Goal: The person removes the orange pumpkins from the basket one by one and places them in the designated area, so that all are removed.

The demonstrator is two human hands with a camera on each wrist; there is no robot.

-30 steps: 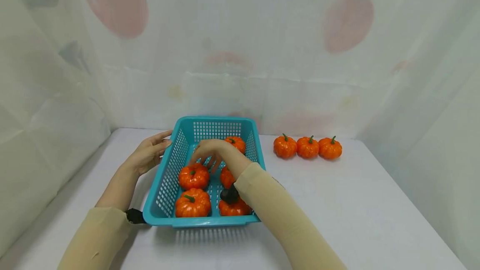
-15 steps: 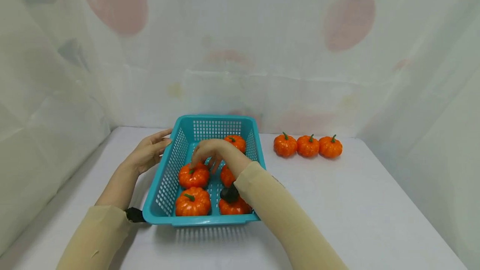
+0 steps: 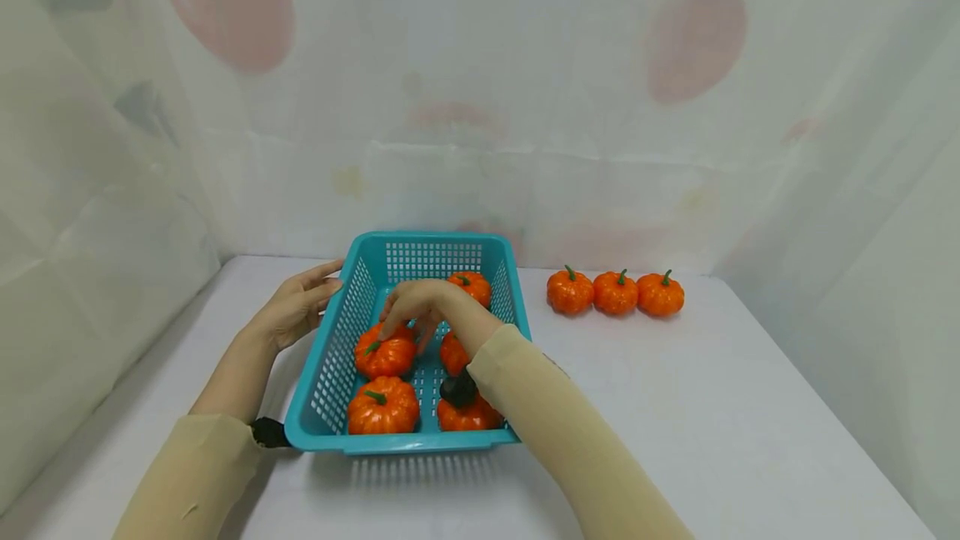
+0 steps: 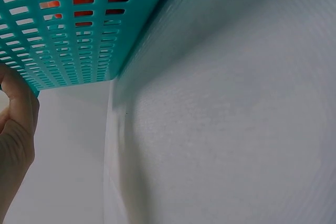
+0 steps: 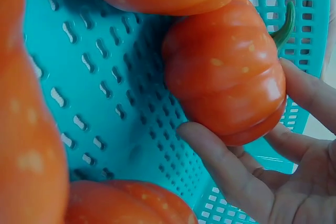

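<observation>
Since a second ago the right hand has dropped onto one pumpkin and tilted it, fingers curling round it. The left hand rests flat against the basket, fingers straight. Five pumpkins sit inside; three pumpkins line the table at right, seemingly already out.
</observation>
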